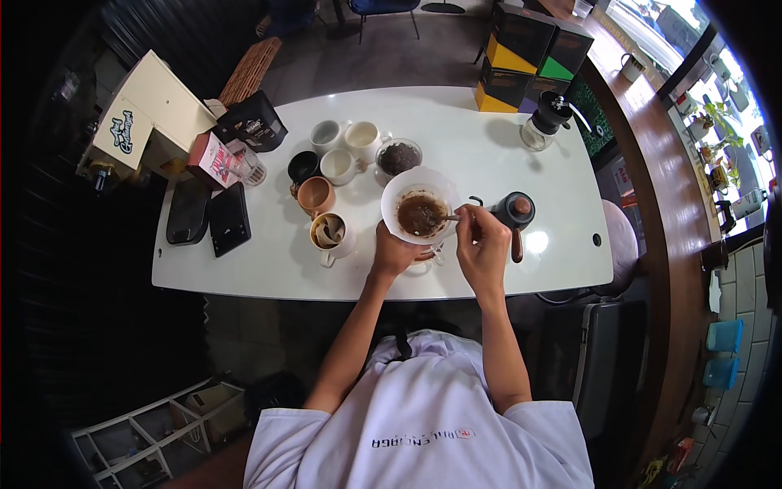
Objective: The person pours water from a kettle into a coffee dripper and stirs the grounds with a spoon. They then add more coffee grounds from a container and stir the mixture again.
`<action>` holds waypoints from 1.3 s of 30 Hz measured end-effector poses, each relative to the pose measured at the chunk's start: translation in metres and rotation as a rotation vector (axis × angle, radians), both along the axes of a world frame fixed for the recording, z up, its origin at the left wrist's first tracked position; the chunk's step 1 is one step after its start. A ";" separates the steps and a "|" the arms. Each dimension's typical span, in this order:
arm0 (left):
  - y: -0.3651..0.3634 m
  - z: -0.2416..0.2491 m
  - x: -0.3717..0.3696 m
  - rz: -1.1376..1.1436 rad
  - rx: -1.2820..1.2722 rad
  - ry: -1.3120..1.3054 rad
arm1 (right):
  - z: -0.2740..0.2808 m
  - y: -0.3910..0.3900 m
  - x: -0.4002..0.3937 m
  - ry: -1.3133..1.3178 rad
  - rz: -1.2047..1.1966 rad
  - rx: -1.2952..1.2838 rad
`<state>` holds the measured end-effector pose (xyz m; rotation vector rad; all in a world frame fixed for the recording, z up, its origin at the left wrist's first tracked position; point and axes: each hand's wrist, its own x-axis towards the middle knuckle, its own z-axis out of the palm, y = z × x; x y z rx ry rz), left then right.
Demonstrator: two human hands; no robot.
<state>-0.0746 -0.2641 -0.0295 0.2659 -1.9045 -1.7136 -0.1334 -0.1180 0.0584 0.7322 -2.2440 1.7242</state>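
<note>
A white paper filter with wet brown coffee in it sits in a dripper over a glass server. My left hand is wrapped round the lower left side of the dripper. Between the closed fingers of my right hand is a thin spoon, whose tip is in the coffee. A dark kettle with a wooden handle stands just right of my right hand. Behind the filter is a glass bowl of dark grounds.
Several cups stand left of the filter, among them a white mug and an orange cup. A black scale lies further left. A hand grinder and stacked boxes are at the back right of the white table.
</note>
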 end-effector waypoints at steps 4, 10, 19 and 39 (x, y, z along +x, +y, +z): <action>-0.001 -0.002 -0.001 -0.017 0.008 0.015 | 0.003 0.002 0.002 -0.020 0.032 0.053; 0.000 0.003 0.002 -0.022 0.057 -0.018 | 0.003 0.003 0.000 -0.005 0.040 0.078; 0.000 0.002 0.000 -0.010 0.010 0.006 | -0.002 0.001 -0.001 -0.022 0.045 0.063; 0.000 0.008 0.001 -0.044 0.080 -0.025 | 0.000 0.002 -0.004 -0.020 0.016 0.019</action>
